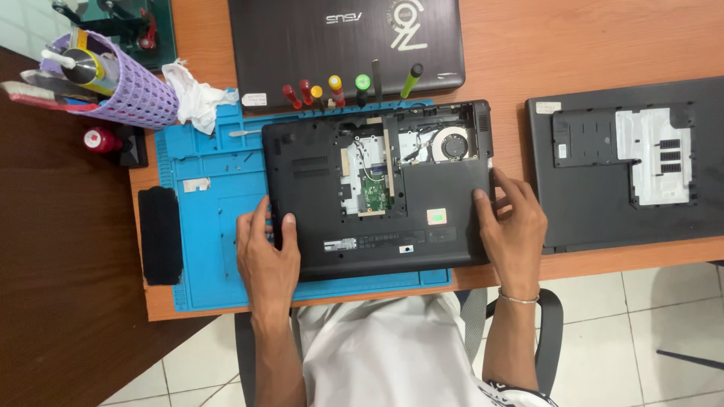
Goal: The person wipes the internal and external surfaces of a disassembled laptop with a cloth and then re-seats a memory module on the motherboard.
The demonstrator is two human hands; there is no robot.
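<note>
Both hands, left (265, 252) and right (514, 218), grip the upturned laptop's (377, 192) side edges on the blue mat (211, 226).

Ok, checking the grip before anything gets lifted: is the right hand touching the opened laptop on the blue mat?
Touching. The head view shows the right hand with fingers pressed on the opened laptop at its right edge.

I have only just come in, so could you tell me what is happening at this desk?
A person grips an upturned black laptop on a blue work mat, left hand on one side edge, right hand on the other. Its bottom cover panel is off, showing the circuit board and fan. Screwdrivers stand behind it.
</note>
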